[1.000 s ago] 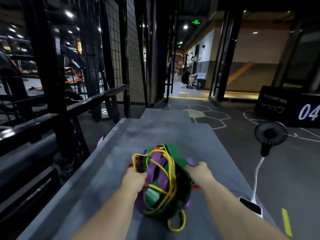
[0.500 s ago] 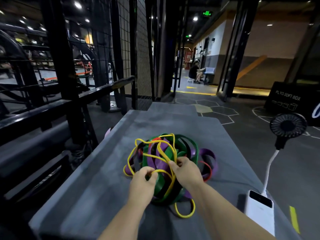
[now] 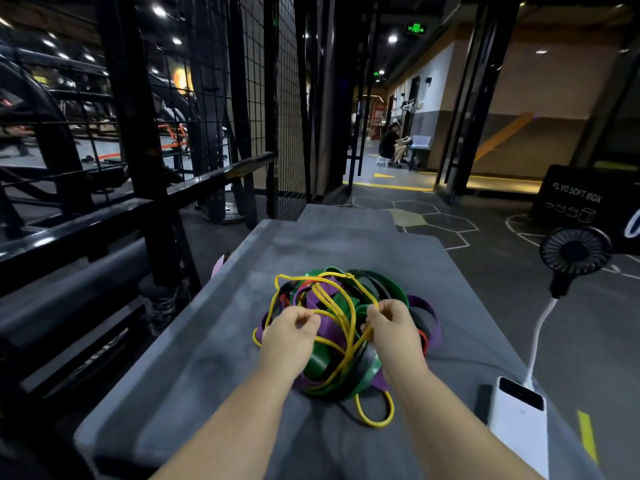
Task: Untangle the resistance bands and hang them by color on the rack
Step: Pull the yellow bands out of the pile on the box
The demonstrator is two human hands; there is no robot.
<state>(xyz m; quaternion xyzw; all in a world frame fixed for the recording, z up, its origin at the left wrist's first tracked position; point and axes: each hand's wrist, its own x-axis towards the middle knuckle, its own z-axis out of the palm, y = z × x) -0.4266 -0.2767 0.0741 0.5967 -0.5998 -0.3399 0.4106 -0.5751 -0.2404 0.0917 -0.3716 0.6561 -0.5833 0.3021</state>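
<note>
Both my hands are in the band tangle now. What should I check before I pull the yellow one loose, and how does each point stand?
1. Left hand has a grip: ok, its curled fingers pinch a strand of the yellow band.
2. Right hand has a grip: ok, it pinches yellow strands too.
3. Yellow band free of the pile: not ok, it weaves through the other colours.
4. Pile supported: ok, it rests on the grey bench, away from the edges.
5. Power bank out of the way: ok, it lies apart from the pile.
6. Hanging place ready: cannot tell, no hook shows plainly.
</note>
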